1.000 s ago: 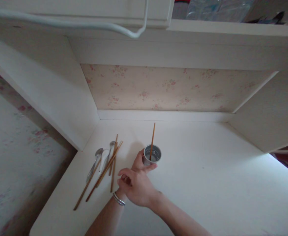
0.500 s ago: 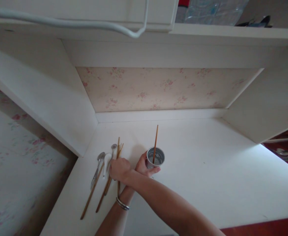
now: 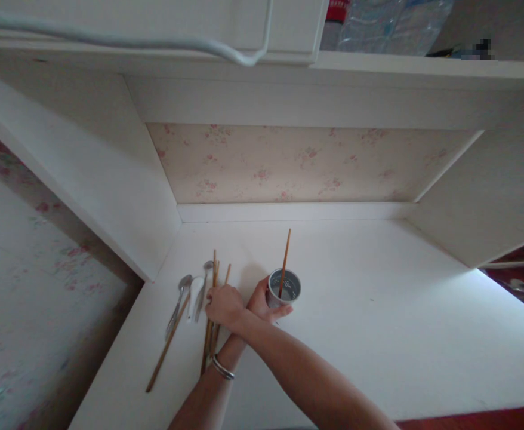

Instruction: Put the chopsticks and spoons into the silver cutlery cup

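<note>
My left hand, with a bangle at the wrist, is wrapped round a grey metal utensil holder with holes in its bottom. One chopstick leans upright inside it. Crossing over the left wrist, my right hand closes on several wooden chopsticks lying on the white surface; its fingertips are partly hidden. Left of that hand lie a white soup spoon, a metal spoon, another metal spoon and a single chopstick.
The white desktop is bounded by a left side panel and a right side panel. Overhead, a shelf holds clear plastic bottles. A white cable hangs across the cabinet front.
My right hand has shifted slightly right, and the chopsticks under it have been drawn together and right, away from the spoons. The left hand still holds the utensil holder.
</note>
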Tool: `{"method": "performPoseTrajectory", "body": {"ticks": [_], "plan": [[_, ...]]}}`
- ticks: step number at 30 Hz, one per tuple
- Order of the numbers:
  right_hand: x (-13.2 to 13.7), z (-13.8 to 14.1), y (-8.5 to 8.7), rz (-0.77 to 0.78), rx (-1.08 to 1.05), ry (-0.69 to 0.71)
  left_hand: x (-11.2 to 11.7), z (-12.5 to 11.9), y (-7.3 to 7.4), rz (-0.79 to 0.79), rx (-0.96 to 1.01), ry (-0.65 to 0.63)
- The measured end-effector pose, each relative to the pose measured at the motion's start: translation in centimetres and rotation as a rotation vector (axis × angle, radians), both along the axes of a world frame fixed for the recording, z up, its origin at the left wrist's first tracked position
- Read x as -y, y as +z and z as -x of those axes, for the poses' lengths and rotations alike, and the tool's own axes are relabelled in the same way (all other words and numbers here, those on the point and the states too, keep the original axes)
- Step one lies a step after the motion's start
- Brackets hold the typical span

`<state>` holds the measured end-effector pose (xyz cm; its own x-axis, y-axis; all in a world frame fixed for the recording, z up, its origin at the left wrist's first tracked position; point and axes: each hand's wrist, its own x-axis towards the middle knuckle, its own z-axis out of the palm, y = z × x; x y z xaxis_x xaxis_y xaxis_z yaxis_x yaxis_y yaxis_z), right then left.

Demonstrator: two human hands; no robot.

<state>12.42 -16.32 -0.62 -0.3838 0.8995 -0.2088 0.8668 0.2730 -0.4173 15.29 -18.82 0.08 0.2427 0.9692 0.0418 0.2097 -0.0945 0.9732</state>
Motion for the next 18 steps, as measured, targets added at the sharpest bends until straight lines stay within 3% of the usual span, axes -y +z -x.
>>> {"method": "performPoseTrajectory", "body": {"ticks": [5, 11, 14, 18], "plan": [[0.4, 0.0, -0.1, 0.008, -0.018, -0.027, 0.3, -0.2, 0.7, 0.046, 0.049, 0.002], [0.6, -0.3, -0.2, -0.002, -0.088, -0.038, 0.3, 0.9, 2.4, 0.003, 0.13, -0.09], [0.9, -0.8, 0.4, -0.013, -0.129, -0.051, 0.1, 0.8, 1.5, -0.033, 0.117, -0.074], [2.0, -2.1, 2.3, -0.044, -0.332, -0.106, -0.4, 0.0, -1.7, -0.032, 0.014, 0.021]]}}
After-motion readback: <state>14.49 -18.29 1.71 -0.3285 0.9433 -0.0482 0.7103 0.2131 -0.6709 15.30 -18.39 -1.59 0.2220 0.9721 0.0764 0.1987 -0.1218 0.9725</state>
